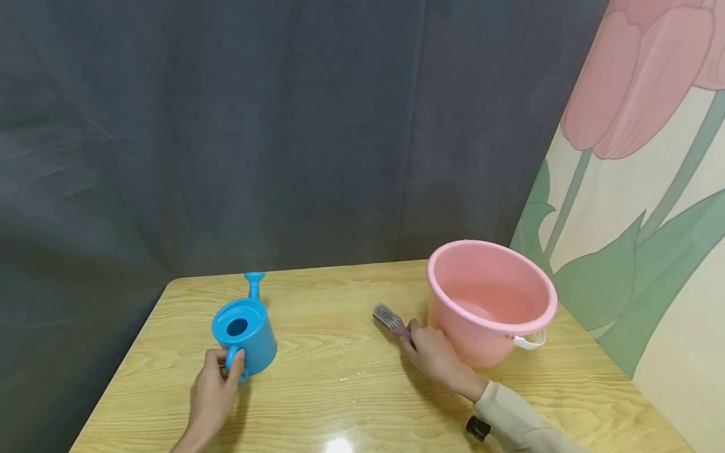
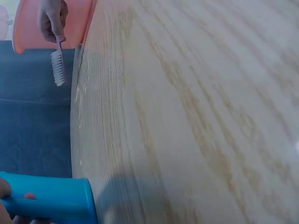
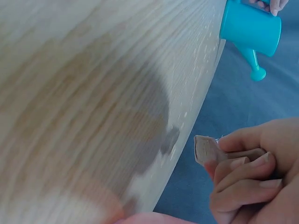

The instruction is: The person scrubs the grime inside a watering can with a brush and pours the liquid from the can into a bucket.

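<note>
A blue watering can (image 1: 259, 340) with a short spout is at the left of the table. My left hand (image 1: 214, 391) grips its handle, and the can's base looks to be on the tabletop, as the left wrist view also suggests. My right hand (image 1: 435, 355) holds a scrubbing brush (image 1: 389, 318) by its dull purple handle, beside the bucket. The brush's pale bristles (image 2: 57, 68) face upward, and its head points toward the back left. In the right wrist view, fingers (image 3: 243, 186) curl around the handle and partly hide it.
A pink bucket (image 1: 454, 322) with a white handle (image 1: 529, 341) stands at the right of the wooden table (image 1: 317, 314). Small water drops (image 1: 343, 379) lie on the tabletop between the hands. A dark curtain (image 1: 294, 138) hangs behind, and a tulip-painted wall (image 1: 668, 264) rises at right.
</note>
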